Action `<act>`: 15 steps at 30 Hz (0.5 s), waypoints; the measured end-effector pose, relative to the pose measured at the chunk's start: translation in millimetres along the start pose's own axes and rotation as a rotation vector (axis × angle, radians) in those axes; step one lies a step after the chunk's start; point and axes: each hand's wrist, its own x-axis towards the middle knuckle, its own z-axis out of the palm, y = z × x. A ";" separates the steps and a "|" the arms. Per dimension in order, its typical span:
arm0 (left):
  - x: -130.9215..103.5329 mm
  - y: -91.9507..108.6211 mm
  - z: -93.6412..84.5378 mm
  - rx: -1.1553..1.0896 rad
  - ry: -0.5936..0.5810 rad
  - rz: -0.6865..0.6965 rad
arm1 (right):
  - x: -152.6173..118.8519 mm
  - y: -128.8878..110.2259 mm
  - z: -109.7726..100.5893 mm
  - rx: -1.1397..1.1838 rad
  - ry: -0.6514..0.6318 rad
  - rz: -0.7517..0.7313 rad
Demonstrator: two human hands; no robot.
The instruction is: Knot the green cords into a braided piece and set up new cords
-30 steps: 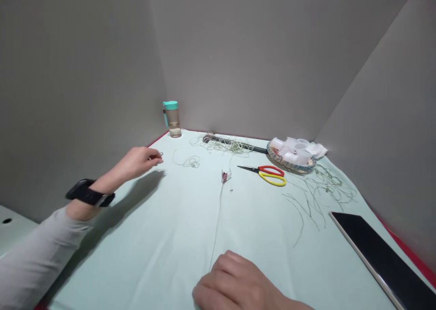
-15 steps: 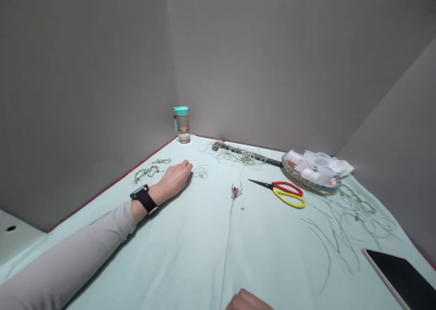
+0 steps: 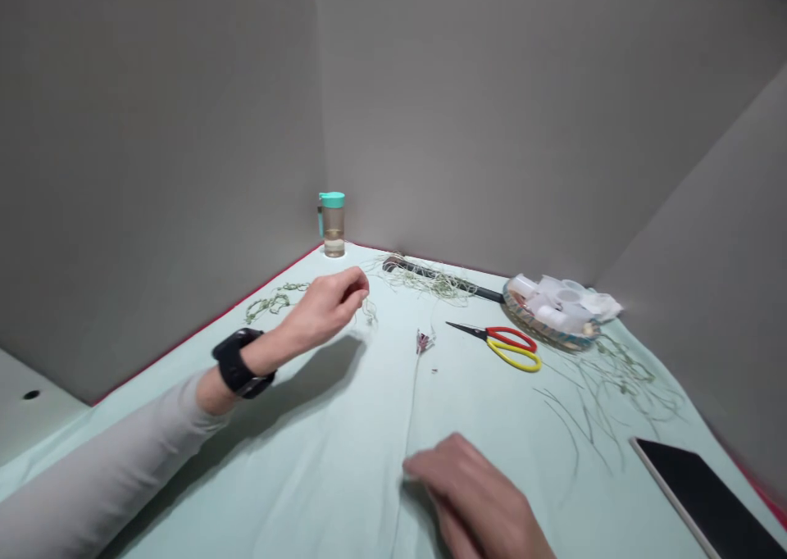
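Raised over the cloth at left centre, my left hand (image 3: 329,305) has its fingers curled in a pinch, with thin green strands (image 3: 370,311) hanging at the fingertips. What sits between the fingers is too small to make out. My right hand (image 3: 473,493), slightly blurred, is low in the view, its fingers bent close to the cloth; whether it holds anything is hidden. Ahead of it lies a small purplish flower-like piece (image 3: 423,343) with a long thin stem or thread (image 3: 411,411) running toward me. Scissors (image 3: 513,348) with red and yellow handles lie to its right.
Knotted green strands (image 3: 267,305) lie at the left. A bottle (image 3: 333,224) stands in the far corner. Behind are a dark rod (image 3: 485,294) and a basket (image 3: 553,338) of white items. Loose strands (image 3: 620,379) and a dark-screened tablet (image 3: 701,485) lie at right.
My left hand has lifted off the cloth and moved right. My right hand has come further into view from the bottom edge. The view has shifted slightly.
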 end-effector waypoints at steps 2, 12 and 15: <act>-1.5 21.5 -18.6 -0.086 -0.040 0.091 | 21.6 2.1 -16.0 0.008 0.024 0.130; 6.8 103.3 -47.8 -0.321 0.082 0.336 | 141.5 10.0 -42.7 0.612 -0.057 0.512; 6.6 101.4 -54.7 -0.311 0.257 0.295 | 142.0 16.0 -50.7 0.736 -0.017 0.471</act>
